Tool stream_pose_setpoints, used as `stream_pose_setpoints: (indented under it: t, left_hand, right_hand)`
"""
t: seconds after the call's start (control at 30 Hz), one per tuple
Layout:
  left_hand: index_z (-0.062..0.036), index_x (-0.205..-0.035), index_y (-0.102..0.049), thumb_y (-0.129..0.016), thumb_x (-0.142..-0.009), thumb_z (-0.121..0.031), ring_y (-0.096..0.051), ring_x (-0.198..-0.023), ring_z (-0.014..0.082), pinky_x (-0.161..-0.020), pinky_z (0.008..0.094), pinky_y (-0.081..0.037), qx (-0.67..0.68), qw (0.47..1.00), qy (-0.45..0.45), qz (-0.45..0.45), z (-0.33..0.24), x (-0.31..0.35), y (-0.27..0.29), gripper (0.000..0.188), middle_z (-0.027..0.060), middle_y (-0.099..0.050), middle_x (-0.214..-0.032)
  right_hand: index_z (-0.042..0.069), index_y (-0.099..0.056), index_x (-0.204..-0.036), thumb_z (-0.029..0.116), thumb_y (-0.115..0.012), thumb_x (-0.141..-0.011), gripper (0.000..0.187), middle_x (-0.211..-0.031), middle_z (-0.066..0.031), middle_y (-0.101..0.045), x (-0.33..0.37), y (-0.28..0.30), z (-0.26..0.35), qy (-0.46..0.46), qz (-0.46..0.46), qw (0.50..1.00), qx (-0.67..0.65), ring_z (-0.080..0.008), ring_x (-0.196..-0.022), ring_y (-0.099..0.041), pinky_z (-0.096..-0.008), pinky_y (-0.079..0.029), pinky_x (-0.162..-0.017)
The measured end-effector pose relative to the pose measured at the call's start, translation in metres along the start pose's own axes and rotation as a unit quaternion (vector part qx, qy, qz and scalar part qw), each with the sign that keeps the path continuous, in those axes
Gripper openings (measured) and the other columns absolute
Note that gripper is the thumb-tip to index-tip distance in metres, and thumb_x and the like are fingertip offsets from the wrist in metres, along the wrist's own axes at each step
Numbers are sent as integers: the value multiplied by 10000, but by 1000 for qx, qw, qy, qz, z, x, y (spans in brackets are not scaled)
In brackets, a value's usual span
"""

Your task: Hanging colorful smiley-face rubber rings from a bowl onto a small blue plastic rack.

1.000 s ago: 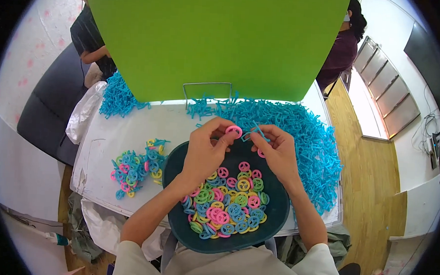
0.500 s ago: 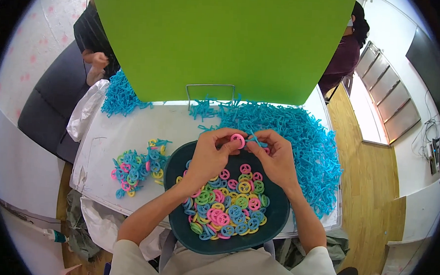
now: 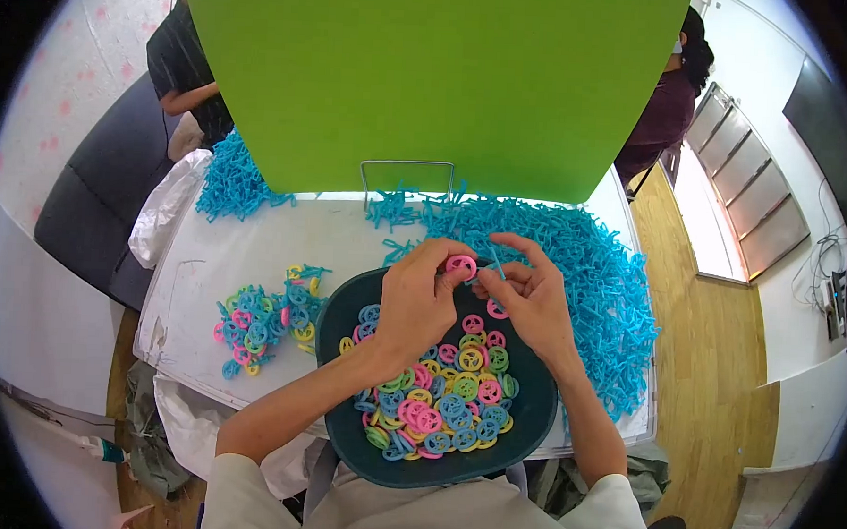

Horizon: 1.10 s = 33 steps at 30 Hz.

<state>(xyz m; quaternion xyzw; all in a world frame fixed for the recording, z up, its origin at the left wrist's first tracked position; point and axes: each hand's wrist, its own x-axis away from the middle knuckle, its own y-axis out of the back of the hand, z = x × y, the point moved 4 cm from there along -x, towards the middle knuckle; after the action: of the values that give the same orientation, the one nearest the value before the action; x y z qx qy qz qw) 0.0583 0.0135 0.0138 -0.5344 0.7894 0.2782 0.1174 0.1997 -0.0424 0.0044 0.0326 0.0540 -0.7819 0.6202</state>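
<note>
Above the far side of a dark green basin (image 3: 327, 393), my left hand (image 3: 414, 297) pinches a small pink plastic wheel (image 3: 455, 263) between thumb and fingers. Close to its right, my right hand (image 3: 532, 302) has a thin blue plastic stick piece (image 3: 497, 260) at its fingers, with the index finger raised. Just under that hand shows a second pink wheel (image 3: 498, 310); whether the fingers hold it, I cannot tell. Many spoked wheels (image 3: 455, 408) in pink, blue, yellow and green lie in the basin.
A big heap of blue plastic pieces (image 3: 592, 300) covers the white table's (image 3: 196, 283) right side; another heap (image 3: 233, 181) is far left. Joined wheels and blue pieces (image 3: 255, 323) lie left of the basin. A green panel (image 3: 431, 85) stands behind; two people sit beyond it.
My right hand has turned and its index finger has lifted, tipping the blue piece more upright. The second pink wheel now shows lower, under that hand. My left hand stays nearly in place.
</note>
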Motion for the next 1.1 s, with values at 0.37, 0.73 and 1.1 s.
stream_pose_setpoints:
  t: [0.37,0.73,1.1]
  left_hand:
    - [18,-1040,-587,-581,-901,-17,-662,-789,184,-688,298,-537,-48,999,11,23,1,3,-3,143,130,-654,-873]
    - [40,-1090,-577,-533,-958,-72,-652,-866,150,-766,267,-552,210,968,127,44,11,-3,-2,179,123,-652,-964]
    - [73,-1094,-565,-540,-960,-90,-663,-932,183,-836,277,-555,269,945,173,74,3,-4,-4,213,162,-664,-1014]
  right_hand:
    - [-1,-527,-1213,40,-624,-898,332,-899,-105,-684,-2,4,-6,-19,16,1000,-10,-124,-809,-666,-214,-531,-700]
    - [18,-650,-1060,45,-690,-844,222,-799,-56,-691,-1,4,0,92,-15,980,176,-88,-719,-652,-196,-497,-610]
    - [-11,-691,-920,123,-704,-847,153,-739,-83,-699,0,8,4,83,-95,979,161,-74,-673,-634,-218,-488,-566]
